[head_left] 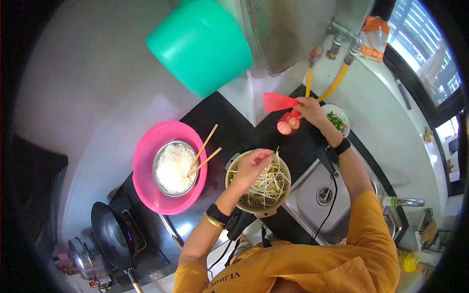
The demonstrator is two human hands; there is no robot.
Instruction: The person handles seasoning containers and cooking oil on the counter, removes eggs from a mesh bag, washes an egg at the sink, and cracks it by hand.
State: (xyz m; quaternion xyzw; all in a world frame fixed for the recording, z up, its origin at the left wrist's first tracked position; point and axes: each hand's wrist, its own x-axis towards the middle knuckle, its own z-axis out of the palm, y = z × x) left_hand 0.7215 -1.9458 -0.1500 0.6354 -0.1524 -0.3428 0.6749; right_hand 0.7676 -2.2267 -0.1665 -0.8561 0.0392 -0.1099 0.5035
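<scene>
Right hand (309, 110), upper right of centre, gripping a red mesh bag (279, 102) by its neck, round eggs (284, 127) hanging in the bottom. Left hand (251, 168), frame centre, fingers bunched over bean sprouts (268, 184) in a beige colander (255, 208); can't tell if it's pinching one. White noodles (174, 168) in a metal bowl (173, 194) inside the pink basin (141, 171), left of centre.

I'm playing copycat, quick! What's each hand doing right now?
Left hand: at the bean sprouts; open or closed can't be told.
Right hand: closed, holding a red bag of eggs.
</scene>
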